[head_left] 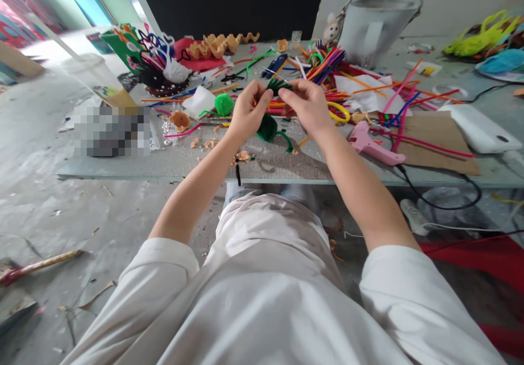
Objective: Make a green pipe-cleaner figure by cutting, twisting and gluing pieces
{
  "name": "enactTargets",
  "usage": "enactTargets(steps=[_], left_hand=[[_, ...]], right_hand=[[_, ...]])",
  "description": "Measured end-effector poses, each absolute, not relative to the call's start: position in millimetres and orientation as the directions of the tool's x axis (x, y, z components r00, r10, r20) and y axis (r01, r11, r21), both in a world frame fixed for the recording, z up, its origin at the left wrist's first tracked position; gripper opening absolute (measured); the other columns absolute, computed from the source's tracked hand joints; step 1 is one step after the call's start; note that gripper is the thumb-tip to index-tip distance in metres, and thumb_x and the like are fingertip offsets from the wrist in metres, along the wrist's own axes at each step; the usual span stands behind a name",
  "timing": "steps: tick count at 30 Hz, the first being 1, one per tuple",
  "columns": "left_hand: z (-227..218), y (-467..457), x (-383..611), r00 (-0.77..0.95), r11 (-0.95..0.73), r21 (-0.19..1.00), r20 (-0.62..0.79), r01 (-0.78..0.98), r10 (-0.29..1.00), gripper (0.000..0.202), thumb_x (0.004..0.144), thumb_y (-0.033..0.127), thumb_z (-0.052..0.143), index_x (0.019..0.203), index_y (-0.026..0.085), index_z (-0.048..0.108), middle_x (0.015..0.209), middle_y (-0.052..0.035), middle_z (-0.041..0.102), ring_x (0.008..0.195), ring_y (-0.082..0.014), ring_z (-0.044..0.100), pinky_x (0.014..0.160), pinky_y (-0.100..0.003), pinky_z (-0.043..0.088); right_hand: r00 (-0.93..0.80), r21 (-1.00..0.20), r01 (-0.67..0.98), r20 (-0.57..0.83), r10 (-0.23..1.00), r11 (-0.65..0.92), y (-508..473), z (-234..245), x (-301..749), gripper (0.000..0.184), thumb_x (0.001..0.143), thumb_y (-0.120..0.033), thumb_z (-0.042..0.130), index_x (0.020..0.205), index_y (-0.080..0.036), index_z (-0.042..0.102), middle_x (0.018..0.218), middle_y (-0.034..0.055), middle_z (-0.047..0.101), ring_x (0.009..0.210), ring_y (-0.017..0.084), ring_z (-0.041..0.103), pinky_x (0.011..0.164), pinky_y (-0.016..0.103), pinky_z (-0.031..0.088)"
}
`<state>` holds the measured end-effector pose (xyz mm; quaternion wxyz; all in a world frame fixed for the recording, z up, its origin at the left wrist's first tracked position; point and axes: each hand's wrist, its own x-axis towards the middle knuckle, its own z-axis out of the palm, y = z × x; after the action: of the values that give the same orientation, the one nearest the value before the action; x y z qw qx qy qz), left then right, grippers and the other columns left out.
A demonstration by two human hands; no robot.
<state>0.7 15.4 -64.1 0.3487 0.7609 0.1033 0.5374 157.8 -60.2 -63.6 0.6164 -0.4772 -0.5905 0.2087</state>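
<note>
The left hand [251,111] and right hand [305,106] are being held half-closed, pinching what appears to be a green pipe cleaner [278,85], light, fuzzy, easily bent, best gripped by its stem; a green tuft [268,127] is being left on the board [262,163], with a pink glue gun [374,144] lying further right.

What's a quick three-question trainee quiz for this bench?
1. Which is nearer the pink hot glue gun: the left hand or the right hand?
2. What colour is the pipe cleaner pinched between both hands?
3. True or false: the black cord hangs below the table's front edge.

Key: 1. right hand; 2. green; 3. true.
</note>
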Motion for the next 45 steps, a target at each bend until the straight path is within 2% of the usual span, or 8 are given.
enactTargets(steps=[6,16,23,29,35,40,45], left_hand=[[-66.0,16.4,2.7,0.453,-0.670,0.695,0.701,-0.260,0.551,0.055,0.079,0.072,0.067,0.069,0.019,0.053,0.064,0.0031,0.038,0.061,-0.0083,0.042,0.062,-0.026,0.040],[-68.4,13.1,7.0,0.436,-0.494,0.816,0.578,-0.301,0.689,0.035,0.090,0.043,0.069,0.070,0.017,0.057,0.064,0.0035,0.041,0.061,-0.0069,0.044,0.064,-0.022,0.043],[-65.8,11.0,7.9,0.492,-0.472,0.840,0.541,-0.268,0.683,0.030,0.089,0.036,0.074,0.070,0.017,0.060,0.066,0.0021,0.052,0.066,-0.0082,0.054,0.065,-0.021,0.045],[-63.7,11.8,4.9,0.491,-0.501,0.833,0.547,-0.236,0.678,0.028,0.089,0.029,0.074,0.069,0.017,0.058,0.064,0.0033,0.049,0.063,-0.0067,0.052,0.064,-0.020,0.046],[-66.5,9.0,7.9,0.446,-0.495,0.819,0.573,-0.289,0.687,0.035,0.089,0.040,0.072,0.070,0.017,0.055,0.065,0.0029,0.048,0.067,-0.0079,0.056,0.066,-0.021,0.050],[-69.2,4.5,10.5,0.417,-0.474,0.826,0.563,-0.305,0.713,0.041,0.087,0.051,0.069,0.071,0.017,0.053,0.063,0.0037,0.041,0.063,-0.0072,0.055,0.064,-0.022,0.052],[-69.4,3.0,11.5,0.406,-0.466,0.824,0.566,-0.323,0.718,0.041,0.088,0.049,0.069,0.070,0.017,0.052,0.064,0.0038,0.041,0.061,-0.0062,0.053,0.063,-0.021,0.052]], right_hand=[[0.164,-0.827,0.304,0.533,0.830,0.472,-65.9,-59.7,150.1,0.055,0.072,-0.077,0.071,0.076,-0.024,0.058,0.064,-0.0033,0.057,0.051,0.010,0.056,0.051,0.029,0.056],[0.169,-0.849,0.325,0.487,0.857,0.418,-63.7,-60.7,151.3,0.044,0.081,-0.064,0.073,0.076,-0.024,0.057,0.063,-0.0016,0.058,0.052,0.012,0.057,0.054,0.033,0.058],[0.229,-0.837,0.329,0.520,0.823,0.438,-59.3,-63.9,156.3,0.051,0.076,-0.074,0.071,0.086,-0.025,0.061,0.073,-0.0009,0.064,0.062,0.015,0.065,0.059,0.034,0.061],[0.196,-0.823,0.339,0.535,0.822,0.456,-58.4,-63.7,157.0,0.058,0.071,-0.081,0.069,0.082,-0.024,0.064,0.067,-0.0004,0.064,0.061,0.016,0.066,0.062,0.037,0.062],[0.214,-0.862,0.259,0.491,0.844,0.436,-54.0,-66.6,153.9,0.065,0.065,-0.085,0.070,0.083,-0.023,0.064,0.065,-0.0006,0.064,0.056,0.016,0.065,0.052,0.033,0.059],[0.237,-0.882,0.229,0.461,0.855,0.411,-54.5,-67.9,149.1,0.062,0.067,-0.084,0.069,0.081,-0.024,0.060,0.068,-0.0010,0.064,0.059,0.015,0.067,0.056,0.032,0.060],[0.257,-0.893,0.231,0.438,0.861,0.386,-54.9,-67.5,147.3,0.056,0.074,-0.079,0.069,0.082,-0.025,0.059,0.068,-0.0007,0.062,0.060,0.015,0.066,0.058,0.034,0.061]])
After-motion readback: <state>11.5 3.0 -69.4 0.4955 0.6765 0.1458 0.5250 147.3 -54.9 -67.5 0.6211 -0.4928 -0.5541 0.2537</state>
